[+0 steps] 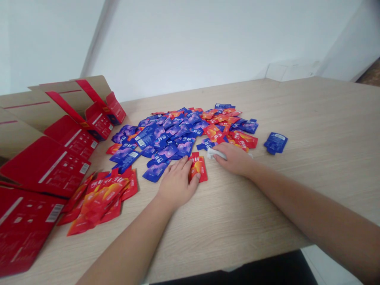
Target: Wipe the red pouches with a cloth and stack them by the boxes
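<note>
My left hand (177,185) lies flat on the table, its thumb and fingertips on the left part of a red sachet (203,168) with an orange print. The fingers are stretched out, not wrapped round it. Just to the right, my right hand (233,158) is closed round a crumpled white cloth or tissue (213,153), part of which sticks out past the thumb. Beyond both hands spreads a loose heap of blue sachets (168,152) mixed with red sachets (245,139). One blue sachet (276,143) lies apart on the right.
Several red cardboard boxes (63,166) with raised flaps stand in a row along the left. Beside them is a pile of larger red pouches (101,198). The wooden table (311,130) meets a white wall (190,47) at the back.
</note>
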Tool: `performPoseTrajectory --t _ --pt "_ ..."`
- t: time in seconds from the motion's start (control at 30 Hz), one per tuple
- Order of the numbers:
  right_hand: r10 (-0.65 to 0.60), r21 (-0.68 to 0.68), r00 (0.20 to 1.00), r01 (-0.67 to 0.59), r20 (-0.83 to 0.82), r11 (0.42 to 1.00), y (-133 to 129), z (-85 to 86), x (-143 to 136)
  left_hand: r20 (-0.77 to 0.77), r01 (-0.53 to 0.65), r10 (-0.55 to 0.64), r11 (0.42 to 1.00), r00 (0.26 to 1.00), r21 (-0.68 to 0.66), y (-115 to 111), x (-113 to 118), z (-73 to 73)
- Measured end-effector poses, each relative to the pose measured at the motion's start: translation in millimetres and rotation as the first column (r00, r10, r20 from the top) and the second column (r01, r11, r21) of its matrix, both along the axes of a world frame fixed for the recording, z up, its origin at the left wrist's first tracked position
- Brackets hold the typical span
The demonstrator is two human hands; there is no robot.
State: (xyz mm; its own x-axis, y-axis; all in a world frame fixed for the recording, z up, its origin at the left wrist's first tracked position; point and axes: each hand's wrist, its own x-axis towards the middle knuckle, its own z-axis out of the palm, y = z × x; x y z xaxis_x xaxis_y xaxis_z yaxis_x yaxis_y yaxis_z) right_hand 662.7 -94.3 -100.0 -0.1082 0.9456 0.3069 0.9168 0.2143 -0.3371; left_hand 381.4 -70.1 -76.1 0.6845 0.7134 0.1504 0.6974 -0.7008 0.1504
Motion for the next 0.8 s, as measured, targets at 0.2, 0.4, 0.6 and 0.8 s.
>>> performPoseTrajectory --t 0.2,0.4,0.6,0.8 --pt "0.0 0.061 0.999 0.003 -0.036 0.998 -10.0 3.5 -7.8 0.054 0.181 -0.176 0.979 0.983 -0.091 -2.0 -1.8 6.5" --pt "0.159 0.024 0.983 -0.157 -0.088 0.987 -28.6 14.6 -23.9 0.144 0.204 -0.181 0.965 0.973 -0.164 -7.5 0.2 -0.5" --pt "0.468 -0.13 0.876 -0.481 -0.12 0.867 -44.7 34.1 -35.2 0.003 0.135 -0.137 0.97 0.991 -0.202 -5.0 3.5 -9.6" --pt "0.427 -0.106 0.897 -0.438 -0.114 0.893 -43.9 26.8 -45.6 -0.029 0.126 -0.137 0.959 0.99 -0.253 -4.8 4.4 -7.2"
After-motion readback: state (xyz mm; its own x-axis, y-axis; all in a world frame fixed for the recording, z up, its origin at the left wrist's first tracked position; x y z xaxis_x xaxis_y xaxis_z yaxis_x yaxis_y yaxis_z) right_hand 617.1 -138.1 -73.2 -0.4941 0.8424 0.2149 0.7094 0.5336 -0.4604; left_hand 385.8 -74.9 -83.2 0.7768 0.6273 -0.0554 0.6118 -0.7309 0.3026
